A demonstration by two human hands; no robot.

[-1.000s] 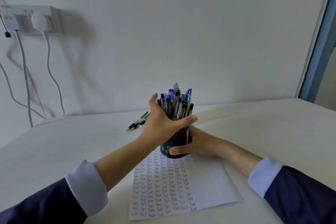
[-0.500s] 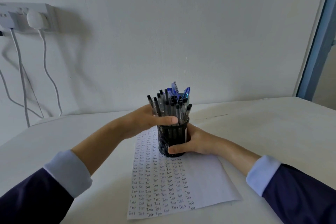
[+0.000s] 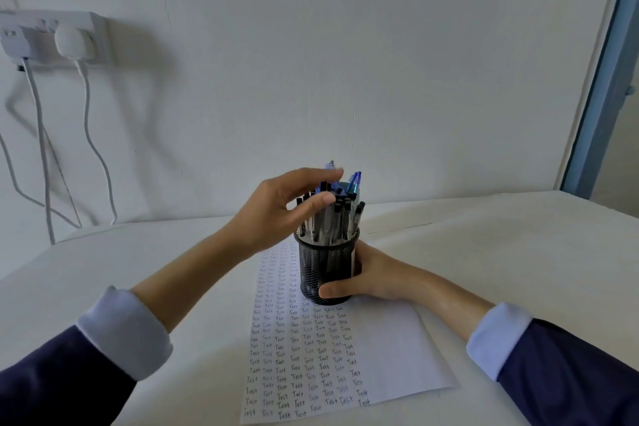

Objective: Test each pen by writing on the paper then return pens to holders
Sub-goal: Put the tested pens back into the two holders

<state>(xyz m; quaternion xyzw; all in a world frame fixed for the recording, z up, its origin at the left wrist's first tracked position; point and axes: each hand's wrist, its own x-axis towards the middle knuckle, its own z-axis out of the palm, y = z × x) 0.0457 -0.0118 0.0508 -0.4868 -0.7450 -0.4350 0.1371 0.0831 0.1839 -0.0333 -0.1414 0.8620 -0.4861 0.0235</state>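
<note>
The black mesh holder [image 3: 326, 273] stands upright on the far end of the paper [image 3: 387, 356], which lies on the white desk [image 3: 501, 252] and is covered most of the way down with rows of the handwritten word "Test". The holder is packed with pens [image 3: 340, 221], black-capped ones in front and a few blue ones behind. The right hand [image 3: 373, 278] grips the holder low on its wall, thumb across the front near the base and the rest curled round behind, pinning it to the sheet. The left hand [image 3: 276, 211] hovers at the pen tops with its fingers [image 3: 321, 175] apart and gently curved, forefinger over the caps and thumb in front of them; it holds nothing that I can make out, though whether it touches a cap is hard to tell. I judge the step in hand to be choosing one pen from the bunch for testing, and the crowded sheet suggests the task is far along. The next move calls for closing thumb and forefinger on a single cap and drawing it straight up, with the right hand bracing the holder so that it neither tips nor lets neighbouring pens drag out
</note>
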